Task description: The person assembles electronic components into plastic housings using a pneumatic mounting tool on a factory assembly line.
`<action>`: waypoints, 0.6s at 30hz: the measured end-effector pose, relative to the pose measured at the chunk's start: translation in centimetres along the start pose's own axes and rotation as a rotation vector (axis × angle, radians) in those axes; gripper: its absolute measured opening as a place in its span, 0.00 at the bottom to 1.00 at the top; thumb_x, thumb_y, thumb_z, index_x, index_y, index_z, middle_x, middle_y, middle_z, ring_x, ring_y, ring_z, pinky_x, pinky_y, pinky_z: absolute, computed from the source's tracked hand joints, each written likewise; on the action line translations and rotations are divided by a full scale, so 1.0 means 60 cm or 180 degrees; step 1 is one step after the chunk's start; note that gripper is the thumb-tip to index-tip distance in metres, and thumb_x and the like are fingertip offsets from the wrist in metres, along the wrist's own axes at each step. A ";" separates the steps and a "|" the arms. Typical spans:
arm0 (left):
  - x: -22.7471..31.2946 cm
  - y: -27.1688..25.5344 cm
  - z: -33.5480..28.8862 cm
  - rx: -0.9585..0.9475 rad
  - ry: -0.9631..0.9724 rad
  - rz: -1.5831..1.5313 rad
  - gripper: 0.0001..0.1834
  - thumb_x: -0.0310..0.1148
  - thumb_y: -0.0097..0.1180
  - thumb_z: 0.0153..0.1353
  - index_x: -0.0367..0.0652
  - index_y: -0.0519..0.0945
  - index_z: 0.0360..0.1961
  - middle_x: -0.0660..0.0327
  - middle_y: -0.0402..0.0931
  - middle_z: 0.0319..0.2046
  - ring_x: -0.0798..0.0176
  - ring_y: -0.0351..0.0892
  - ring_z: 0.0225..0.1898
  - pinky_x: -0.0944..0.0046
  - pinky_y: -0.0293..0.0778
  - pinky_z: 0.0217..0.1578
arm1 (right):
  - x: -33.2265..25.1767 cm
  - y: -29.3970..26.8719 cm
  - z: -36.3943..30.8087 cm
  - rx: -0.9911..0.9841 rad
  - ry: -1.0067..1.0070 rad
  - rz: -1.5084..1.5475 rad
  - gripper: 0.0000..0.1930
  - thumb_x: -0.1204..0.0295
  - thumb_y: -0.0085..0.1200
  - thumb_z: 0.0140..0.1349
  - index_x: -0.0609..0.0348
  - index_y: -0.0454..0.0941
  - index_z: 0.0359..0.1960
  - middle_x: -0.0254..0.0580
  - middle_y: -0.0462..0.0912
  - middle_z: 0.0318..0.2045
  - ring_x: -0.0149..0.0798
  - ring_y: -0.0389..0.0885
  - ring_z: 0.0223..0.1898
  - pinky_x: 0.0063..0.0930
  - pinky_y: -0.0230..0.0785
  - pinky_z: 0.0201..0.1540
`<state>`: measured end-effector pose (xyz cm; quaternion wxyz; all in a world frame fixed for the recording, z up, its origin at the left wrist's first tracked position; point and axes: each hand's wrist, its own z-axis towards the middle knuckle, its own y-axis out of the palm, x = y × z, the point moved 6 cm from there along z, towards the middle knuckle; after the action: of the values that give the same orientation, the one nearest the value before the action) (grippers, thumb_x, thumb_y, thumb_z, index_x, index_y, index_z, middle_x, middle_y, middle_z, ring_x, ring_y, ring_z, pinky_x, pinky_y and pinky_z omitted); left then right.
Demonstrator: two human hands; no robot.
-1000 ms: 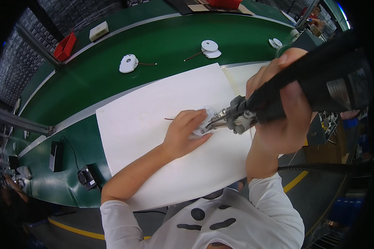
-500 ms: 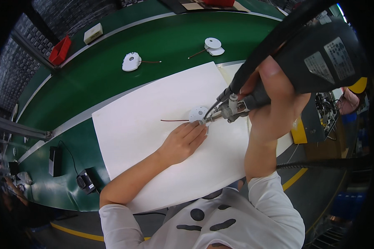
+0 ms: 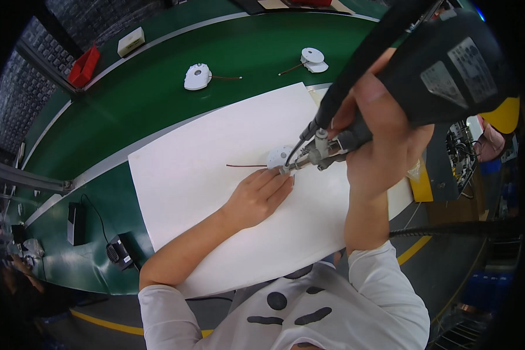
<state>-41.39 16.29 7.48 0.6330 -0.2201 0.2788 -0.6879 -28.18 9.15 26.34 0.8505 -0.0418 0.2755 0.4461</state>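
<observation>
Two white belt pieces shift right, hands nearly unmoved

Both belt pieces, one left (image 3: 198,77), one right (image 3: 314,60), lie farther right on the green surface (image 3: 245,44) beyond the hands than half a second ago. Left hand (image 3: 252,201) and right hand (image 3: 391,137) hold almost the same pose.

Containers: red tray (image 3: 81,73) far out beyond the left hand, up and left; contents cannot be made out. Cream box (image 3: 131,42) just right of it, inside not visible. Second red container (image 3: 314,2) far ahead of the hands, cut by the top edge. Blue containers (image 3: 489,289) low, well out to the right of the right forearm; contents too dark to tell.

Worked piece: white disc (image 3: 280,156) on the white board (image 3: 198,140), just ahead of the left fingertips. Round, pale, grey spot near its centre; near part covered by fingers. Thin reddish-brown wire (image 3: 245,165) runs out leftward, ahead of the left hand.

Left hand: fingers close together, laid over the disc's near edge; cannot tell whether it pinches or only presses. Right hand: wrapped round a black power tool (image 3: 461,70), metal nose angled down to the left fingertips. Contact with the disc unclear.
</observation>
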 end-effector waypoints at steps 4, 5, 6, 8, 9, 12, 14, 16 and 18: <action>-0.007 -0.014 -0.001 -0.0049 -0.0023 -0.0029 0.15 0.24 0.72 0.52 0.34 0.86 0.42 0.54 0.83 0.49 0.57 0.84 0.40 0.59 0.82 0.38 | 0.008 0.017 -0.002 0.0050 0.0008 0.0175 0.14 0.72 0.61 0.58 0.72 0.78 0.39 0.42 0.78 0.20 0.33 0.75 0.14 0.25 0.67 0.17; -0.008 -0.015 -0.005 -0.0043 -0.0021 -0.0017 0.15 0.24 0.72 0.52 0.34 0.86 0.42 0.54 0.83 0.49 0.57 0.84 0.40 0.59 0.82 0.38 | 0.005 0.019 -0.002 0.0045 -0.0002 0.0182 0.14 0.72 0.61 0.58 0.72 0.78 0.39 0.42 0.78 0.20 0.33 0.75 0.14 0.25 0.67 0.17; -0.011 -0.014 -0.012 -0.0051 -0.0029 -0.0034 0.15 0.24 0.72 0.52 0.35 0.86 0.42 0.55 0.84 0.48 0.55 0.85 0.42 0.59 0.83 0.40 | 0.006 0.015 -0.002 0.0251 0.0108 0.0188 0.14 0.71 0.61 0.58 0.72 0.79 0.41 0.42 0.78 0.20 0.34 0.75 0.14 0.25 0.67 0.17; -0.015 -0.018 -0.018 -0.0063 -0.0030 -0.0064 0.14 0.24 0.71 0.52 0.35 0.86 0.42 0.55 0.84 0.47 0.54 0.86 0.44 0.58 0.84 0.43 | -0.003 -0.001 -0.006 0.0576 0.0233 0.0022 0.16 0.70 0.61 0.58 0.70 0.81 0.45 0.44 0.80 0.23 0.35 0.74 0.15 0.26 0.68 0.18; -0.016 -0.019 -0.018 -0.0108 0.0076 -0.0252 0.15 0.24 0.71 0.53 0.35 0.86 0.43 0.54 0.84 0.48 0.52 0.86 0.46 0.58 0.84 0.45 | -0.014 -0.010 -0.001 0.0796 -0.0033 -0.0139 0.17 0.69 0.61 0.59 0.70 0.81 0.45 0.46 0.81 0.25 0.35 0.75 0.16 0.27 0.71 0.21; -0.007 -0.026 0.001 -0.0177 0.0061 -0.0590 0.18 0.26 0.71 0.53 0.36 0.85 0.46 0.53 0.83 0.49 0.51 0.85 0.49 0.57 0.84 0.49 | -0.032 -0.049 0.008 0.1029 -0.0430 -0.0407 0.15 0.68 0.60 0.59 0.69 0.82 0.42 0.50 0.82 0.27 0.35 0.77 0.19 0.26 0.71 0.24; -0.007 -0.025 0.003 -0.0216 -0.0055 -0.0733 0.19 0.27 0.72 0.53 0.35 0.85 0.47 0.52 0.83 0.49 0.51 0.84 0.49 0.57 0.84 0.50 | -0.031 -0.052 0.008 0.1014 -0.0357 -0.0422 0.15 0.68 0.59 0.59 0.69 0.82 0.41 0.51 0.82 0.28 0.36 0.76 0.18 0.27 0.71 0.25; -0.010 -0.016 -0.005 -0.0224 -0.0165 -0.0479 0.22 0.29 0.73 0.53 0.34 0.84 0.49 0.51 0.81 0.50 0.51 0.84 0.51 0.56 0.84 0.49 | -0.034 -0.041 0.002 0.1170 -0.0178 -0.0736 0.14 0.68 0.59 0.60 0.71 0.81 0.40 0.52 0.82 0.29 0.37 0.75 0.17 0.28 0.72 0.25; -0.007 -0.013 -0.006 -0.0235 -0.0152 -0.0227 0.23 0.30 0.74 0.53 0.34 0.84 0.49 0.51 0.81 0.50 0.51 0.84 0.51 0.56 0.83 0.49 | -0.025 -0.027 -0.001 0.1115 -0.0196 -0.0626 0.14 0.69 0.59 0.59 0.71 0.81 0.40 0.52 0.83 0.29 0.37 0.75 0.16 0.28 0.72 0.24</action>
<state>-42.19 16.80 7.75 0.6060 -0.2695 0.2807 -0.6938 -27.63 7.06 26.75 0.8922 0.0937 0.3174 0.3072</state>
